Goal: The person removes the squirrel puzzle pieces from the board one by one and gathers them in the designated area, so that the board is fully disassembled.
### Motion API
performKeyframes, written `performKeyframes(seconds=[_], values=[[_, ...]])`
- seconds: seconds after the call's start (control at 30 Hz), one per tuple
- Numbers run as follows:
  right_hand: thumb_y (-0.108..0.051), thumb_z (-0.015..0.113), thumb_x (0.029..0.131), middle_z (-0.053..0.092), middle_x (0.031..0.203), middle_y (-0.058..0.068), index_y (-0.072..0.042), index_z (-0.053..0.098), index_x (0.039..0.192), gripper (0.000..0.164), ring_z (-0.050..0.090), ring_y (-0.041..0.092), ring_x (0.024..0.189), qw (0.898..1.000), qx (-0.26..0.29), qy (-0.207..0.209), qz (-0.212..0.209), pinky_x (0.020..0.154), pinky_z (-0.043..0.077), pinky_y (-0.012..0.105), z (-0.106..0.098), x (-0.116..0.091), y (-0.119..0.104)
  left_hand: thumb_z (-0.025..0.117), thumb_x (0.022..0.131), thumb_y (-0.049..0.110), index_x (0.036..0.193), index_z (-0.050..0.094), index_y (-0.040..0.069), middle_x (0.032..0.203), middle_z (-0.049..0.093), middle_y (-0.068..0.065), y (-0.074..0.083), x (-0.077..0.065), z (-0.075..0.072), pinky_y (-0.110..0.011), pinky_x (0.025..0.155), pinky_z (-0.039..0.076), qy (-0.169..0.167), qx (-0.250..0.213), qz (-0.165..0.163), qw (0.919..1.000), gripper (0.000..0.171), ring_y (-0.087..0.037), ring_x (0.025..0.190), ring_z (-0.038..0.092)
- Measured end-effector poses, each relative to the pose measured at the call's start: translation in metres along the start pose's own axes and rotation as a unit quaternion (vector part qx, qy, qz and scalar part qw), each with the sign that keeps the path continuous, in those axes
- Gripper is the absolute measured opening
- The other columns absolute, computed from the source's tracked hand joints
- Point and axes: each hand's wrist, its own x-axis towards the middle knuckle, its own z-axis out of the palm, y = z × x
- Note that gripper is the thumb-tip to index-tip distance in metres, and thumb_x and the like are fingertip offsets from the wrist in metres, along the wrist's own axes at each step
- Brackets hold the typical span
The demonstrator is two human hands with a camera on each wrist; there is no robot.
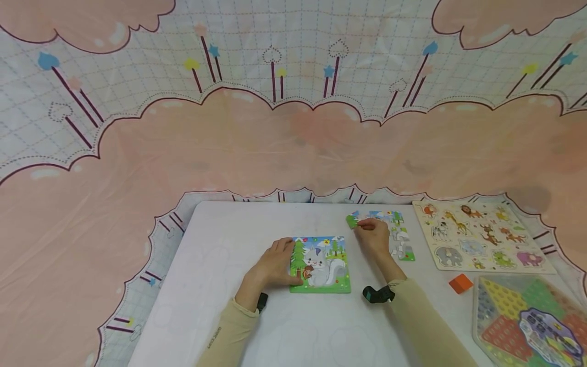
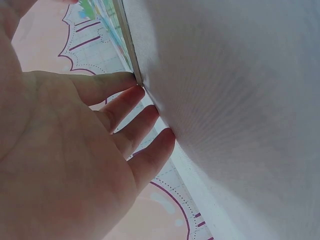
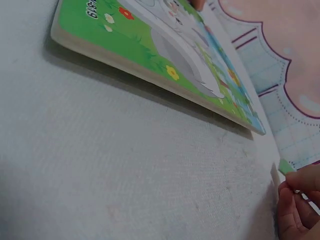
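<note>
my left grip (image 1: pixel 273 264), relaxed, rests against the squirrel board (image 1: pixel 323 266), apparently to steady it, while my right grip (image 1: pixel 373 236) pinches a green-edged puzzle piece (image 1: pixel 351 221) over the desk (image 1: pixel 206 285).

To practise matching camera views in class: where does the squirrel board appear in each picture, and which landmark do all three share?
Head: the squirrel board lies below centre, face up, with the left hand at its left side.
Left wrist: a thin slanting strip left of centre, at the top, seen nearly edge-on.
Right wrist: across the top, sloping down rightwards.
Shared landmark: the purple-outlined patterned cloth.
</note>
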Motion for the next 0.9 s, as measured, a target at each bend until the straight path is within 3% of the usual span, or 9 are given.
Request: performKeyframes(seconds=[0.13,0.37,0.67,0.9], values=[[0.001,0.073,0.082,0.069,0.089,0.019,0.006,0.074,0.095,0.014,0.057,0.011,0.071,1.000,0.003,0.006,0.009,0.061,0.044,0.016,0.002,0.000,0.000,0.084,0.074,0.044,0.147,0.036,-0.007,0.151,0.032,-0.021,-0.001,0.001,0.000,-0.050,0.112,0.032,0.000,0.003,0.000,1.0000,0.101,-0.037,0.140,0.030],[0.003,0.071,0.081,0.067,0.093,0.021,0.009,0.073,0.101,0.021,0.057,0.022,0.081,0.999,0.018,0.024,0.021,0.065,0.043,0.019,0.006,-0.002,-0.002,0.084,0.074,0.045,0.146,0.037,-0.007,0.151,0.033,-0.021,-0.003,0.003,0.001,-0.050,0.112,0.033,0.001,0.010,0.000,1.0000,0.101,-0.037,0.140,0.030],[0.004,0.068,0.082,0.068,0.091,0.023,0.008,0.073,0.098,0.018,0.060,0.031,0.084,0.998,-0.002,0.058,-0.009,0.070,0.044,0.032,0.012,-0.002,-0.001,0.084,0.074,0.044,0.147,0.036,-0.007,0.151,0.033,-0.021,-0.002,0.002,-0.001,-0.050,0.112,0.032,-0.001,0.007,0.000,1.0000,0.101,-0.037,0.140,0.030],[0.003,0.067,0.082,0.069,0.086,0.023,0.007,0.074,0.095,0.015,0.062,0.033,0.080,0.996,-0.015,0.084,-0.016,0.067,0.044,0.032,0.014,-0.003,-0.004,0.082,0.075,0.045,0.148,0.035,-0.006,0.152,0.031,-0.021,-0.002,0.001,0.001,-0.050,0.113,0.032,-0.007,0.008,0.001,0.9999,0.101,-0.036,0.140,0.029]])
